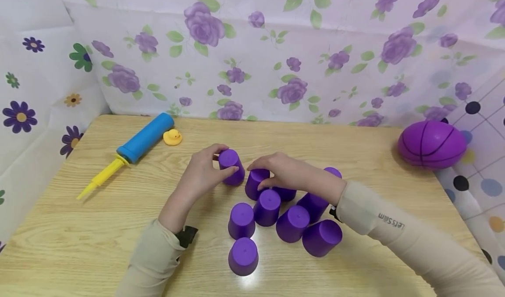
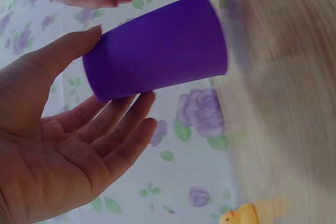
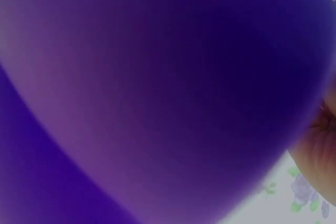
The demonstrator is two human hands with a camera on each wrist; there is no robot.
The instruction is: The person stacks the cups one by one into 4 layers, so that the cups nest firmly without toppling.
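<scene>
1. Left hand [image 1: 202, 172]: pinching a cup [image 1: 230, 167], thumb one side, fingers the other, toward the narrow end. Cup's base-up; can't tell if its rim touches the wood.
2. Right hand [image 1: 285, 170]: gripping a second cup [image 1: 254, 188], also base-up, just right of the first; slim gap between them. Right wrist view is mostly purple blur.
3. More cups [image 1: 267, 207] bunch on the person's side of the right hand, crowding or overlapping, some partly hidden by hand and forearm [image 1: 325, 185]. Little room there. Near cup [image 1: 243, 257] stands nearest the person, just off the bunch.
4. Left of the left hand, a broad strip of table [image 1: 118, 231] runs to the slanting left edge. Duck [image 1: 172, 137] sits beyond, beside the pump [image 1: 144, 139], which lies diagonally near that edge.
5. Right, past the cups, a wide stretch of wood reaches the ball [image 1: 432, 144] at the far right corner, its outline passing the edge.
6. Far edge meets the flowered sheet [image 1: 292, 29].
</scene>
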